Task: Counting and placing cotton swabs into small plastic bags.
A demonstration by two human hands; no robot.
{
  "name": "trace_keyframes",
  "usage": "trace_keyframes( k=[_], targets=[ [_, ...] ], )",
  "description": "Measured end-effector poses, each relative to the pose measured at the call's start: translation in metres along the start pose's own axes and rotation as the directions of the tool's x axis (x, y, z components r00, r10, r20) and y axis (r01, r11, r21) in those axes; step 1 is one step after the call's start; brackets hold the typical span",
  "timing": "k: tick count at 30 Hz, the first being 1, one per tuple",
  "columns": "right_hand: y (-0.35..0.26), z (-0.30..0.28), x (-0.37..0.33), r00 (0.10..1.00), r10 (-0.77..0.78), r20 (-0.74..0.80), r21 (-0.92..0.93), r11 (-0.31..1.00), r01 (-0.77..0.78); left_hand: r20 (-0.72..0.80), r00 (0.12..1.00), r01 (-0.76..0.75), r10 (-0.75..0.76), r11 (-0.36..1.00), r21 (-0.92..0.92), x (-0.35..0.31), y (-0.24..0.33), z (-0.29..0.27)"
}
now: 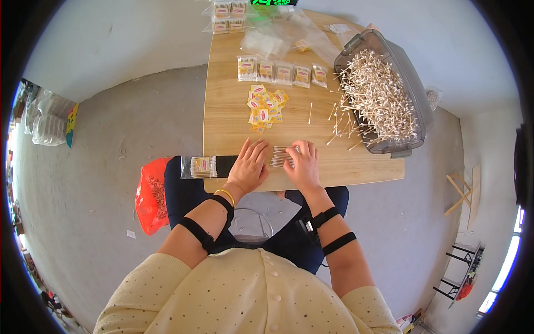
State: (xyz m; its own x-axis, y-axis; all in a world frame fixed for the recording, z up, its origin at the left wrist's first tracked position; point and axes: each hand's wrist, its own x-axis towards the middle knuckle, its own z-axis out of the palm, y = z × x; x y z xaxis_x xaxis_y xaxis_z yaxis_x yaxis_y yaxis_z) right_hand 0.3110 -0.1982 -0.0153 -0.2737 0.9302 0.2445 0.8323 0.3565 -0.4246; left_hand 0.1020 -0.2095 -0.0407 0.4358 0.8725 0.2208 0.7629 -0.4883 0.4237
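Note:
A small flat row of cotton swabs (279, 158) lies on the wooden table near its front edge. Curled over the row's right end is my right hand (306, 166), its thumb and fingers closed on the swabs. My left hand (250, 163) rests palm down just left of the row, fingers stretched out, holding nothing. Beneath and left of it runs a black strip (225, 166). On the strip's left part, a clear bag with a bundle of swabs and a yellow-white card (201, 166) sticks out past the table edge.
Beyond my hands lies a pile of yellow-white cards (266, 107). Several packed swab bundles (283, 73) stand in a row behind it. A tilted grey bin (409, 83) spills loose swabs (375, 92) on the right. Clear bags (272, 42) lie farther back; a red bag (147, 195) is down left.

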Motion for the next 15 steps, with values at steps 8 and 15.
trace_keyframes(
  k=[8,15],
  targets=[
    [0.0023,0.0006,0.0015,1.0,-0.001,0.015,-0.004,1.0,0.001,0.008,1.0,0.001,-0.001,1.0,0.01,0.0006,-0.0001,0.0],
    [0.0054,0.0016,0.0072,1.0,-0.018,0.006,-0.026,1.0,0.018,0.003,1.0,-0.002,0.002,1.0,0.006,0.0004,-0.0003,0.0003]
  ],
)
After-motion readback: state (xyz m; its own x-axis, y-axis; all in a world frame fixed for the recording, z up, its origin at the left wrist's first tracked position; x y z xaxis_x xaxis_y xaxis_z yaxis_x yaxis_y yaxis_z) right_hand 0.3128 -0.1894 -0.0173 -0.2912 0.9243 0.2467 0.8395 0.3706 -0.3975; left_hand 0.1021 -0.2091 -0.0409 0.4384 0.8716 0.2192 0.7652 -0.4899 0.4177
